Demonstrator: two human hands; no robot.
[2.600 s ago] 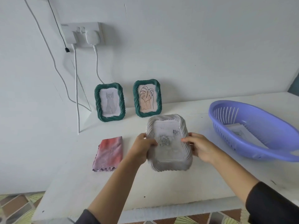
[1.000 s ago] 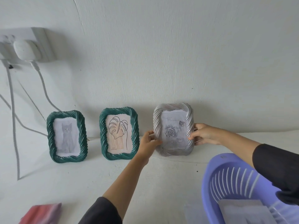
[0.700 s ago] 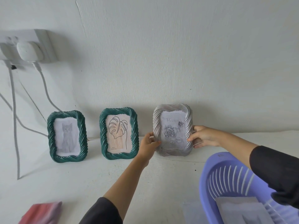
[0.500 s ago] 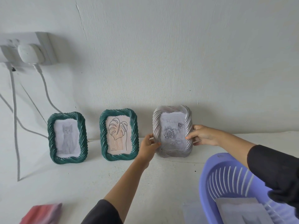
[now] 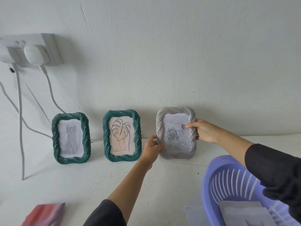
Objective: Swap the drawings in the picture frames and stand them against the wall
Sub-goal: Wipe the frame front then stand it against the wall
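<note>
Head view: left hand (image 5: 151, 146) & right hand (image 5: 203, 130) are pinching grey frame (image 5: 175, 110) by its side edges, thumbs in front. They're prob steadying it upright against wall (image 5: 162, 62), at 3 o'clock of leaf frame (image 5: 121, 136). Drawing's heading is reading "Rose of M…", rest too blurry.

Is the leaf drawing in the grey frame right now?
No, the grey frame holds a rose drawing; the leaf drawing sits in the middle green frame.
</note>
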